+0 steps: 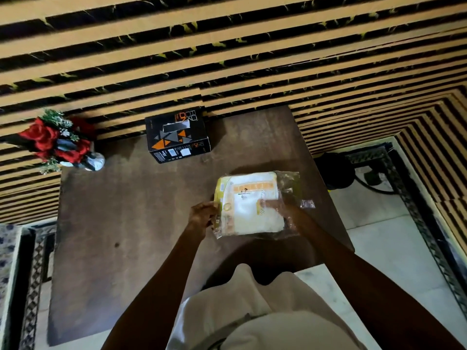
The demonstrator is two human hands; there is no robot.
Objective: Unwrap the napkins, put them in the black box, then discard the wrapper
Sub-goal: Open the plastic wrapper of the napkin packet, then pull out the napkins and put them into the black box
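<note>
A pack of white napkins (249,210) in a clear plastic wrapper (289,184) with yellow and orange print is held just above the brown table (126,210), right of centre. My left hand (202,214) pinches the wrapper's left edge. My right hand (283,208) grips the pack's right side, its fingers seen through the loose plastic. The black box (177,135), with orange and grey triangles and a slot in its top, stands at the table's far edge by the wall, apart from both hands.
A vase of red flowers (60,142) stands at the table's far left corner. A striped black and tan wall (227,46) runs behind the table. A dark round object (333,170) sits on the floor to the right of the table.
</note>
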